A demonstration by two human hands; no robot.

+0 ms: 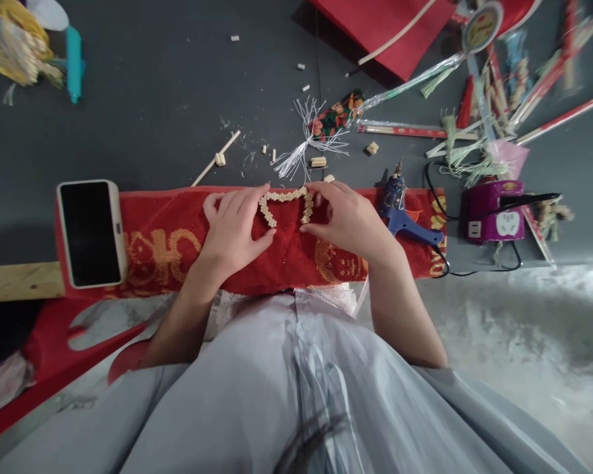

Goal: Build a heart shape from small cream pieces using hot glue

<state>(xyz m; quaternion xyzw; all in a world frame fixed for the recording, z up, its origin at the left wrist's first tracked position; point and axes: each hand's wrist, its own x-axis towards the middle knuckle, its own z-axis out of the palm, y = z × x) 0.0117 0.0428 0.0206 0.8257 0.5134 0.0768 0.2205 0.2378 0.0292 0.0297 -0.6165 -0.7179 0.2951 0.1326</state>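
Observation:
A pale, knobbly braided strip (282, 197) bends into an open-bottomed arch over a red towel (289, 263) at the table edge. My left hand (233, 230) grips its left side, with the index finger at the upper corner and the thumb by the lower end. On the right side, my right hand (348, 217) holds the strip between thumb and fingers. Just beyond it lies a bundle of white strings (296, 155) joined to a floral fabric piece (337, 118). Small pale stick bundles (318, 162) sit near my fingertips.
A blue glue gun (408, 220) rests on the towel's right part, its cord running toward a purple power socket (494, 214). A phone-like device (91, 234) lies at left. Wrapped sticks and tassels (494, 99) clutter the right, near a red sheet (385, 29). A thin stick (216, 158) lies ahead.

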